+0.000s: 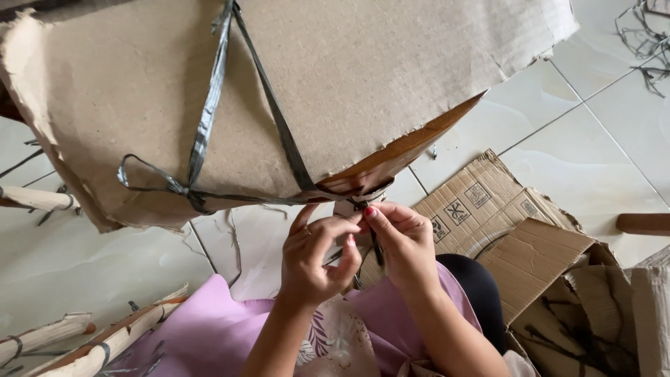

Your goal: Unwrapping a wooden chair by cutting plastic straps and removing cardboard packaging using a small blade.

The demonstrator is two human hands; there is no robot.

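Both the left hand (317, 255) and right hand (405, 244) pinch closed on the dark grey plastic strap (289, 150) at the near edge of the big brown cardboard sheet (349, 70)

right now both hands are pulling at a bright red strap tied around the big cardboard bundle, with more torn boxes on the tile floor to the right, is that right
Not quite: the strap is dark grey to black, not bright red, as the head view shows. The rest holds: the left hand and right hand both work at it under the big cardboard bundle, and torn boxes lie on the tile floor to the right.
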